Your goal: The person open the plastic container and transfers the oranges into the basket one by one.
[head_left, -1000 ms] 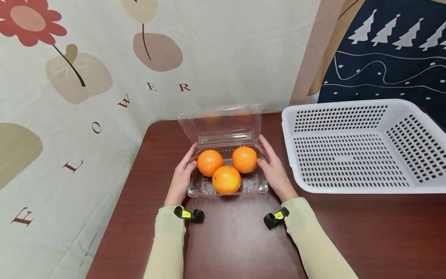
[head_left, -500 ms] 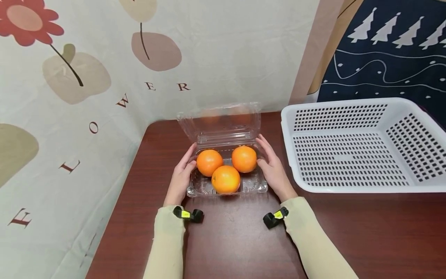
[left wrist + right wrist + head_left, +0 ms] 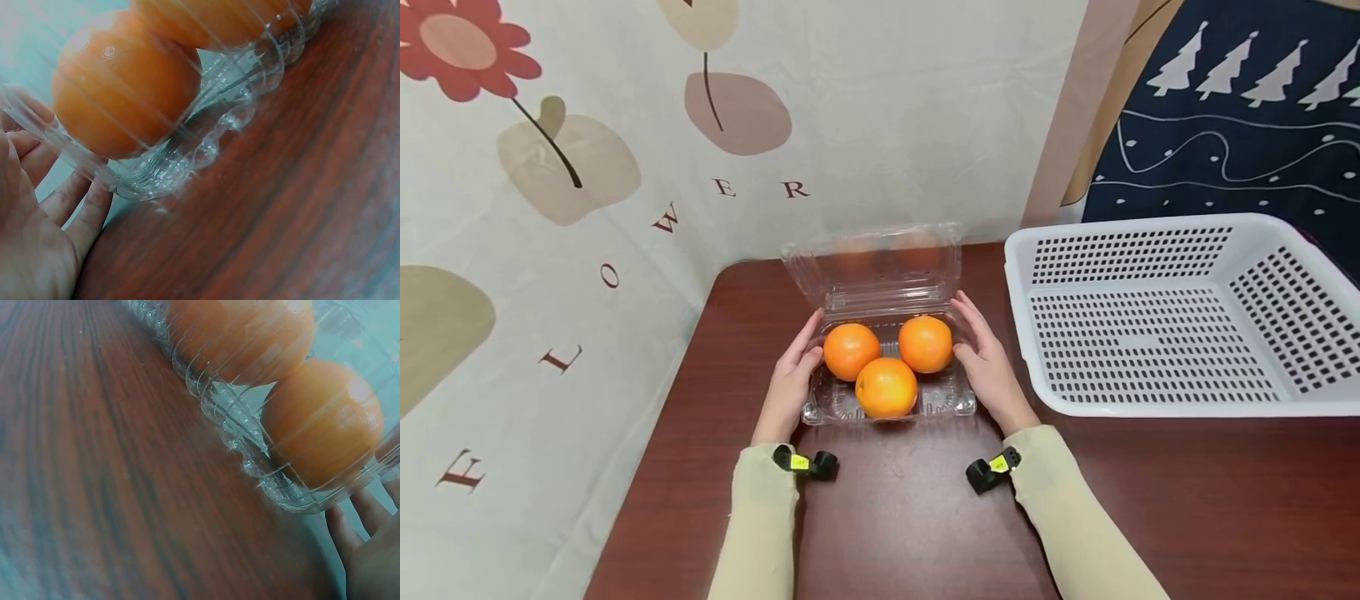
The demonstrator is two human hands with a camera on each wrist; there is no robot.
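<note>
A clear plastic clamshell container (image 3: 946, 393) sits on the brown table, its lid (image 3: 887, 271) raised and leaning back near the wall. Three oranges are inside: one at back left (image 3: 851, 351), one at back right (image 3: 926, 343), one at the front (image 3: 886, 388). My left hand (image 3: 787, 387) holds the container's left side, thumb at the rim and fingers along the outside wall. On the opposite side my right hand (image 3: 992, 379) grips in the same way. Both wrist views show fingers (image 3: 90, 215) spread against the clear outer wall, with oranges (image 3: 322, 425) seen through it.
To the right stands a white perforated basket (image 3: 1150, 342), close to my right hand. A patterned cloth (image 3: 910, 108) hangs behind and to the left, and a dark blue tree-print cloth (image 3: 1232, 125) hangs behind the basket. Brown tabletop (image 3: 895, 517) extends in front.
</note>
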